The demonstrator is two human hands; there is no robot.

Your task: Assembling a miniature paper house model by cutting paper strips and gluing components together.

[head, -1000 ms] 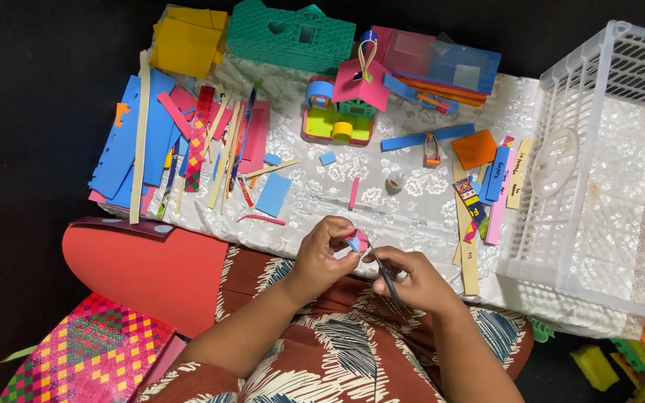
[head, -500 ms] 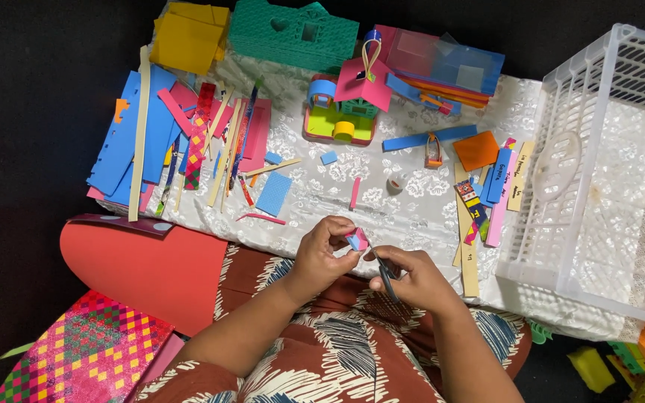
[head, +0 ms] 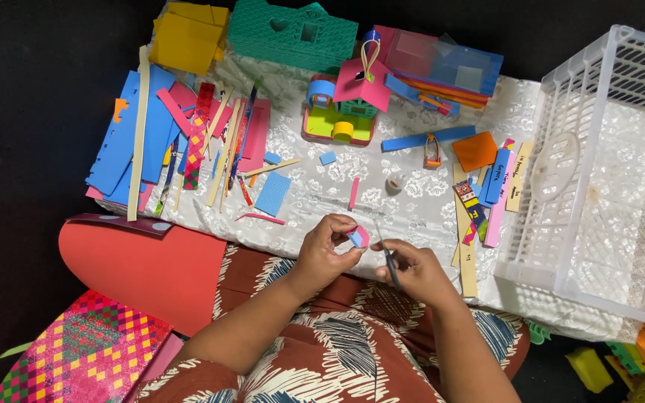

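Head view, looking down over your lap: at the bottom of the frame your forearms rise from a leaf-patterned brown garment [head: 322, 351], and at lower left a woven pink and yellow mat [head: 76, 351] lies beside a large red foam sheet [head: 151, 265]. Just above centre-bottom, your left hand [head: 326, 250] pinches a small curled pink and blue foam piece [head: 358, 237] between thumb and fingertips, the other fingers curved around it. Your right hand [head: 412, 269] sits just to the right, fingers closed around a thin dark tool [head: 388, 257] whose tip points up toward the foam piece; you cannot tell whether the tip touches it. Both hands hover at the near edge of a white lace-patterned cloth [head: 382, 198]. On the cloth just beyond the hands lie a pink strip [head: 353, 192], a blue textured rectangle [head: 272, 193] to its left, and to the right a cluster of coloured and printed strips [head: 479, 201] with an orange square [head: 476, 150]. At the right edge stands a white plastic basket [head: 606, 186], lying well apart from your hands. At middle left, blue foam sheets [head: 125, 142] and a fan of pink, cream and patterned strips [head: 210, 145] spread out. Farther up, at centre, a small foam house [head: 341, 108] with a pink roof stands on a green base. Along the top edge sit yellow foam sheets [head: 188, 33], a green embossed foam piece [head: 293, 30] and a blue and pink stack [head: 442, 63].
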